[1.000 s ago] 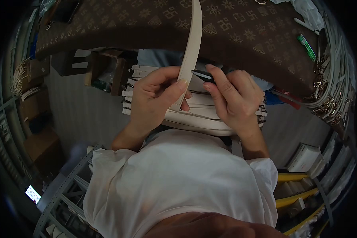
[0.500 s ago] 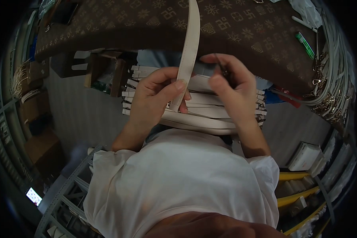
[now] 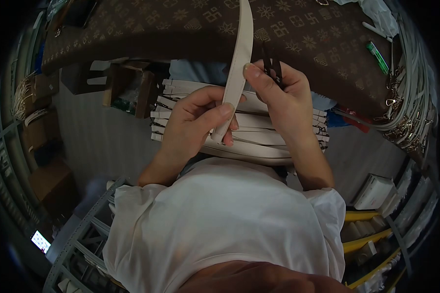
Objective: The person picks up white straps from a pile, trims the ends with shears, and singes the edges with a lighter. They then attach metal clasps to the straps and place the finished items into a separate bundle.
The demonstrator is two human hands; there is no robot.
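Note:
A long cream strap point(image 3: 238, 58) with a stitched edge runs from the table down to my lap. My left hand point(image 3: 200, 115) pinches its lower end between thumb and fingers. Dark small snips or tweezers point(image 3: 276, 73) sit in my right hand point(image 3: 283, 90), their points upward. The thumb of that hand touches the strap's right edge or lies just beside it. Below both hands, several cream straps point(image 3: 259, 121) with metal clips at their ends lie side by side across my lap.
A brown patterned cloth point(image 3: 181, 29) covers the table ahead. A green packet point(image 3: 378, 57) and a bundle of pale cords with metal clasps point(image 3: 410, 88) are at the right. An open box point(image 3: 144, 93) stands left, near shelving. A lit phone point(image 3: 41, 241) is at lower left.
My right hand has moved left and up against the strap, and the dark tool now shows more clearly. The strap's upper part has shifted slightly right.

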